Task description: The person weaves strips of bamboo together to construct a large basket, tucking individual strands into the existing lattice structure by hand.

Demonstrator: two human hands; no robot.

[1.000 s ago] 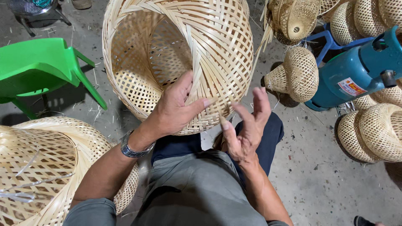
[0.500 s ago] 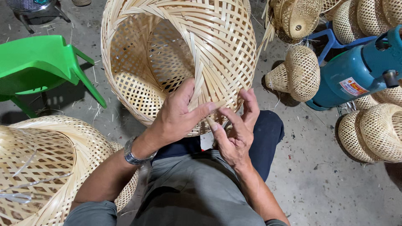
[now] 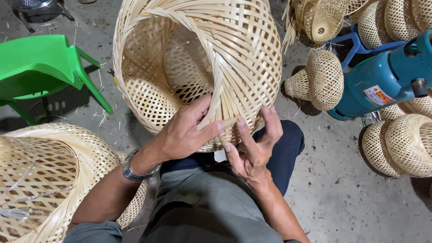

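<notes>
Head view: large pale woven bamboo basket [image 3: 198,67] lies on its side at person's knees, mouth facing upper left, long axis running away from the body. L hand [image 3: 186,130] presses flat on near rim, thumb on the strips. R hand [image 3: 252,146] just beside it, fingertips [image 3: 240,122] pinching loose strip ends. Hands close together, L nearer the opening. Green plastic chair [image 3: 40,67] well apart, left.
</notes>
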